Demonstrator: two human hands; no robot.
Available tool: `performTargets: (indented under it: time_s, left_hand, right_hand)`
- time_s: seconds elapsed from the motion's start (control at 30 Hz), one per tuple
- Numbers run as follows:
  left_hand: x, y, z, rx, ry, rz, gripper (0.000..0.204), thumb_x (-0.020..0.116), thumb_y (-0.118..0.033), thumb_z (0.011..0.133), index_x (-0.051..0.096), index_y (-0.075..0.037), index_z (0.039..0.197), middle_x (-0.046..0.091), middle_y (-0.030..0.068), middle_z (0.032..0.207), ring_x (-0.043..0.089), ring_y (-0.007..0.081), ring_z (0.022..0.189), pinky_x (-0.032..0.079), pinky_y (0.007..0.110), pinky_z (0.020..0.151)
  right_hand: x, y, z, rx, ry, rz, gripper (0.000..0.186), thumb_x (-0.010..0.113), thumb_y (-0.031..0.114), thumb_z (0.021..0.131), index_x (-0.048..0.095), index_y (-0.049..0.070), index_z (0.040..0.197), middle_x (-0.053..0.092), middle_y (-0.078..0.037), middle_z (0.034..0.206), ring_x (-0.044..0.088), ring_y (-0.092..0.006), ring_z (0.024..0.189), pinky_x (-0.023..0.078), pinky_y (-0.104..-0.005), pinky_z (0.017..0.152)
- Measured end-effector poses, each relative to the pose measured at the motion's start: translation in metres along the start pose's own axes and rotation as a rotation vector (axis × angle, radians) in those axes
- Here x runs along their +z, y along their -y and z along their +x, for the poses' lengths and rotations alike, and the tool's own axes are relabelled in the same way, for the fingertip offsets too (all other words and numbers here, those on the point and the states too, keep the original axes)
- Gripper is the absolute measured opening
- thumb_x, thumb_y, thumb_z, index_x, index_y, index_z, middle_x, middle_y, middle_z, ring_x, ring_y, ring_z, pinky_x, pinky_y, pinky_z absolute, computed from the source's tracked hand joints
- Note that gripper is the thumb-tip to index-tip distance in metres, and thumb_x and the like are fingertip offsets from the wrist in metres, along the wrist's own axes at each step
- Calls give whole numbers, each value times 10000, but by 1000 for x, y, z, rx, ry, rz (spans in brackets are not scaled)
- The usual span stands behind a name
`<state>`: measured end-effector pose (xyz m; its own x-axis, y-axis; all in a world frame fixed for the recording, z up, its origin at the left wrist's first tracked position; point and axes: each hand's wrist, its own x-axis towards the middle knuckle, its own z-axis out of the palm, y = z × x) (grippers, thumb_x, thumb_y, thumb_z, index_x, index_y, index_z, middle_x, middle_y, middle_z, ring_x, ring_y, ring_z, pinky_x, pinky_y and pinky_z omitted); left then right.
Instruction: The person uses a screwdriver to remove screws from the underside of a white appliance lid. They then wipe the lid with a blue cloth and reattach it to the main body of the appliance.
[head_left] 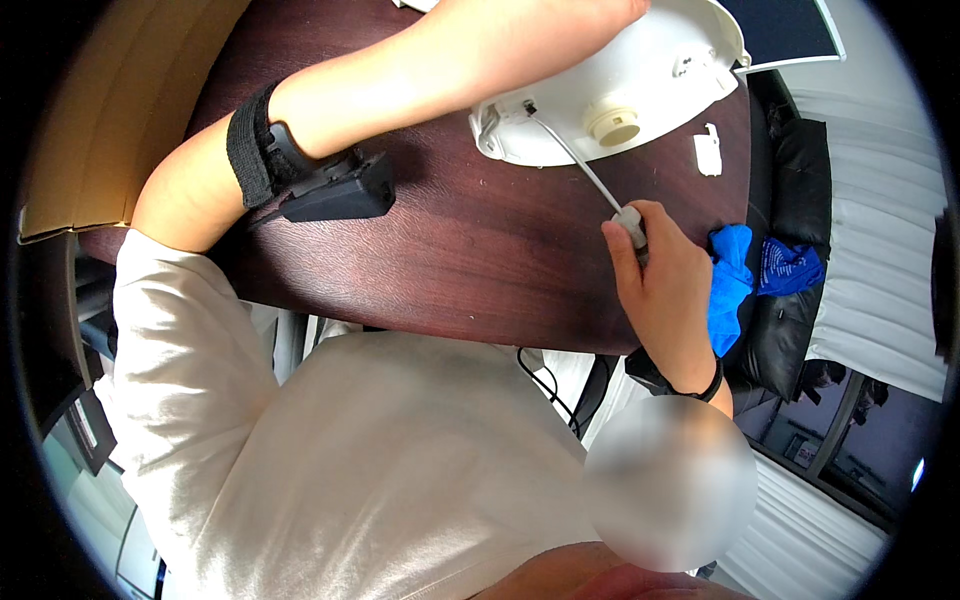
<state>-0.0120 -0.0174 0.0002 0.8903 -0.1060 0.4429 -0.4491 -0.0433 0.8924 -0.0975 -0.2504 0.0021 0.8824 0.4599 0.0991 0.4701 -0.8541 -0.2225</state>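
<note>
A white, rounded plastic housing (560, 145) lies at the far side of the dark brown table. It has a cream round fitting (612, 124) and a small dark hole near its left corner. My right hand (662, 280) grips a screwdriver (580, 165) by its pale handle, thumb and fingers closed around it. The slim shaft slants up to the left, and its tip meets the housing at that dark hole. My left hand (560, 30) reaches across the housing's upper left part. Its fingers are mostly cut off by the picture's upper edge.
A small white plastic piece (708, 152) lies right of the housing. Blue cloth (730, 275) hangs by the table's right edge, near a black padded seat (800, 180). Cardboard (120, 110) stands at the left. A black device (345, 190) is strapped to my left wrist.
</note>
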Motion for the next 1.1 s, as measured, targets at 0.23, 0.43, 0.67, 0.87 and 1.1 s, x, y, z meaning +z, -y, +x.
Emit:
performTargets:
  time_s: [0.23, 0.43, 0.67, 0.87, 1.1]
  left_hand:
    - [-3, -4, -5, 30, 3, 8, 221, 533, -160, 946, 614, 33, 1016, 647, 98, 840, 604, 162, 803, 493, 304, 730]
    - [-2, 0, -2, -21, -3, -30, 222, 532, -164, 955, 605, 32, 1030, 638, 91, 857, 591, 149, 791, 490, 293, 714]
    - [1, -4, -5, -11, 8, 3, 206, 540, -155, 951, 607, 30, 1009, 639, 103, 861, 597, 159, 802, 490, 300, 715]
    - [-1, 3, -5, 81, -26, 27, 209, 539, -158, 946, 615, 31, 991, 648, 129, 873, 612, 193, 829, 491, 320, 753]
    - [-3, -1, -2, 89, -10, 59, 225, 533, -166, 949, 612, 38, 1002, 652, 141, 869, 618, 202, 839, 490, 324, 769]
  right_hand:
    - [-13, 18, 2, -13, 45, -184, 293, 621, 312, 934, 583, 22, 949, 652, -140, 756, 643, -332, 600, 482, -394, 499]
    - [3, -5, 5, 167, 307, 457, 281, 574, 281, 976, 572, 1, 959, 607, -133, 694, 612, -304, 581, 464, -364, 540]
    - [42, 5, -18, 546, 684, 1628, 377, 367, 359, 1062, 527, 21, 1103, 525, -7, 729, 507, -81, 532, 403, -224, 491]
    - [24, -9, -13, 457, 617, 1167, 309, 452, 303, 1041, 559, 14, 1054, 526, -31, 670, 547, -123, 566, 428, -266, 518]
    - [24, -5, -10, 104, 101, 436, 236, 614, 247, 955, 596, 13, 980, 602, -157, 711, 606, -297, 609, 457, -352, 565]
